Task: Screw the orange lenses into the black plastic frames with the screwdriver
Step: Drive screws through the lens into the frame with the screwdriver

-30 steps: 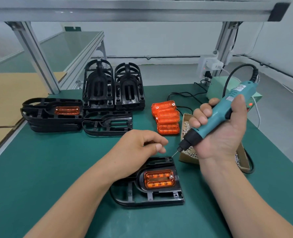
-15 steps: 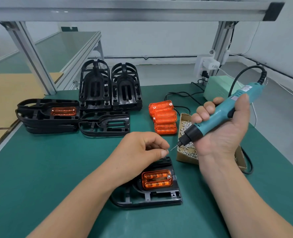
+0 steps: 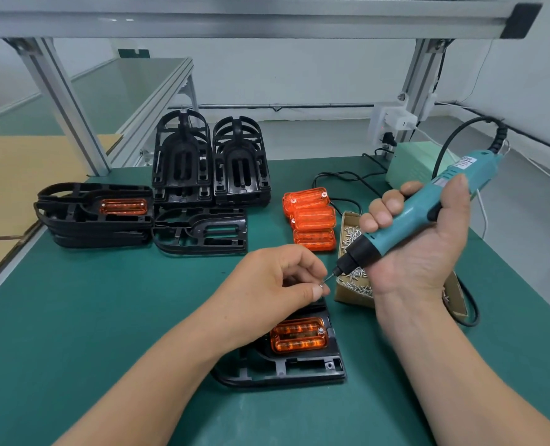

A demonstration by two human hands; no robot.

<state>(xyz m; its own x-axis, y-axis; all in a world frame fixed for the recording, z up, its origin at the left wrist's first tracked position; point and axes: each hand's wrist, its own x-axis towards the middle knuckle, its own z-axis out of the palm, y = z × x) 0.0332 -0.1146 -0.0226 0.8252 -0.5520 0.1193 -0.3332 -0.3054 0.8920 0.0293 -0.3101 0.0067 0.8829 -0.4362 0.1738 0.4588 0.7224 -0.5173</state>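
Observation:
A black plastic frame (image 3: 299, 370) lies on the green mat in front of me with an orange lens (image 3: 299, 338) seated in it; a screw head shows at the lens's right end. Above it, my left hand (image 3: 273, 284) pinches a small screw (image 3: 321, 285) between thumb and forefinger. My right hand (image 3: 418, 252) grips a teal electric screwdriver (image 3: 412, 217), tilted down-left, its bit tip touching the screw. Three loose orange lenses (image 3: 312, 218) lie in a row behind my left hand.
A cardboard box of screws (image 3: 352, 268) sits by my right hand. Stacked black frames (image 3: 209, 162) stand at the back; one flat stack at left (image 3: 93, 217) carries a lens, with an empty frame (image 3: 202, 233) beside it. A pale green power box (image 3: 415, 162) and cables lie far right.
My left hand has risen slightly and brought the screw up to the bit. The screwdriver has tilted and its tip now meets the screw.

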